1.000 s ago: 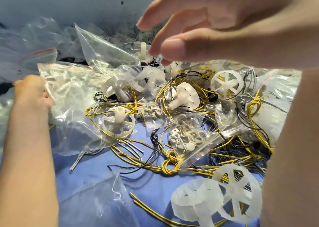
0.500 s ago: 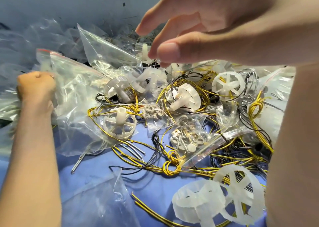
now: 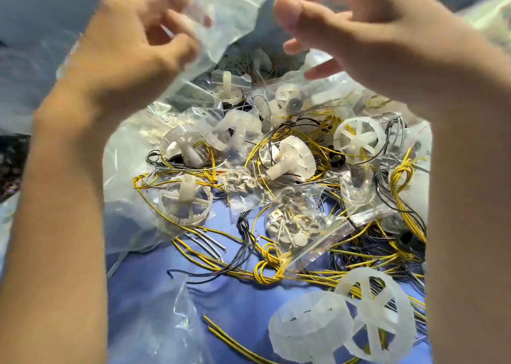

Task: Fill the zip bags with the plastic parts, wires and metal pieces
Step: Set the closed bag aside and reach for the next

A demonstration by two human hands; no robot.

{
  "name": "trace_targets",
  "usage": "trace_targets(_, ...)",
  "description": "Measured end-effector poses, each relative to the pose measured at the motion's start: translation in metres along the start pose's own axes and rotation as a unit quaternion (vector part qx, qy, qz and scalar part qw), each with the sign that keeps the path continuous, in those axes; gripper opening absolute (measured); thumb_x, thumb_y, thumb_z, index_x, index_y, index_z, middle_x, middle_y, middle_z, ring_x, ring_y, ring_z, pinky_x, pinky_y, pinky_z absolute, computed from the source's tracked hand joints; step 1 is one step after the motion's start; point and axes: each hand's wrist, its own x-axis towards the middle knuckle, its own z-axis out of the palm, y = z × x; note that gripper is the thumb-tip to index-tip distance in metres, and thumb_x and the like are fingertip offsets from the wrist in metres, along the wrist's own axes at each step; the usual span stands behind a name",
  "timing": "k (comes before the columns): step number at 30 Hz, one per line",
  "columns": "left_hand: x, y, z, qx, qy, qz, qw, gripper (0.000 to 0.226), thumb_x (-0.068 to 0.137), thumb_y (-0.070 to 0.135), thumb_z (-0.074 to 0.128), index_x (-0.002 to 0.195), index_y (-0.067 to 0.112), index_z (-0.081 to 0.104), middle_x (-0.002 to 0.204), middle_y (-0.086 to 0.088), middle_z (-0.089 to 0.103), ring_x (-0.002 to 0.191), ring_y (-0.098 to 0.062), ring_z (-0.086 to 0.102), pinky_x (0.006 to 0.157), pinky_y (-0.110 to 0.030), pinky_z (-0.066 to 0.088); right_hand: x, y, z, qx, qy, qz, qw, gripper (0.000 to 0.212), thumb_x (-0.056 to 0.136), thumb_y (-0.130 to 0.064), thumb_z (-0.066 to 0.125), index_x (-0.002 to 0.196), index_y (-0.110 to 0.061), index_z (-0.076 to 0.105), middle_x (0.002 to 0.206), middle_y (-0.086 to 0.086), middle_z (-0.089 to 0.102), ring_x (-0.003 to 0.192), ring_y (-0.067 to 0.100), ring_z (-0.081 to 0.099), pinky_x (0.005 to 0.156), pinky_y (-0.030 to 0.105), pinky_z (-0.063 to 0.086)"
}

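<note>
My left hand (image 3: 132, 45) is raised at the upper left and pinches a clear zip bag (image 3: 229, 12) between thumb and fingers. Just right of the bag hovers my right hand (image 3: 345, 29), its fingers loosely curved and holding nothing. Below both hands lies a heap of white plastic wheels (image 3: 359, 138), yellow wires (image 3: 268, 264) and black wires on the blue surface (image 3: 235, 303). A small zip bag with metal pieces (image 3: 301, 231) lies in the middle. Two more wheels (image 3: 376, 316) sit at the lower right.
Several clear bags lie at the left (image 3: 130, 175), at the back and at the lower left (image 3: 154, 327). Some hold wheels and wires. Both forearms frame the heap on either side.
My left hand has risen from the left edge of the heap up to the top, lifting a clear bag with it. My right hand stayed high near the bag.
</note>
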Motion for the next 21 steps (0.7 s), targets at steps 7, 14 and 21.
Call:
trace_targets(7,-0.01,0.028,0.032,-0.007,-0.207,0.005,0.978,0.005,0.08,0.012,0.06,0.083,0.015,0.057,0.08,-0.003,0.061,0.077,-0.026,0.057,0.064,-0.027,0.044,0.001,0.013,-0.005,0.053,0.0,0.046,0.997,0.037,0.1,-0.047,0.032,0.105,-0.024,0.061,0.111,-0.011,0.063,0.084,0.005,0.07,0.076,0.027,0.058)
trace_targets(14,-0.007,0.025,0.025,-0.1,-0.211,-0.081,0.969,0.024,0.074,0.038,0.061,0.079,0.021,0.045,0.073,0.008,0.066,0.062,-0.013,0.067,0.058,-0.021,0.046,-0.002,0.018,-0.007,-0.007,-0.068,0.006,0.998,0.017,0.09,-0.029,0.056,0.087,-0.021,0.07,0.084,-0.001,0.071,0.086,0.015,0.069,0.078,0.03,0.055)
trace_targets(21,-0.004,0.029,0.045,-0.067,-0.051,-0.078,0.993,0.023,0.082,0.027,0.054,0.083,0.028,0.031,0.073,0.002,0.054,0.054,-0.014,0.062,0.051,-0.018,0.045,0.004,0.014,0.004,-0.054,-0.094,-0.032,0.994,0.009,0.077,-0.036,0.064,0.084,-0.033,0.069,0.09,-0.002,0.07,0.092,0.012,0.066,0.088,0.044,0.052)
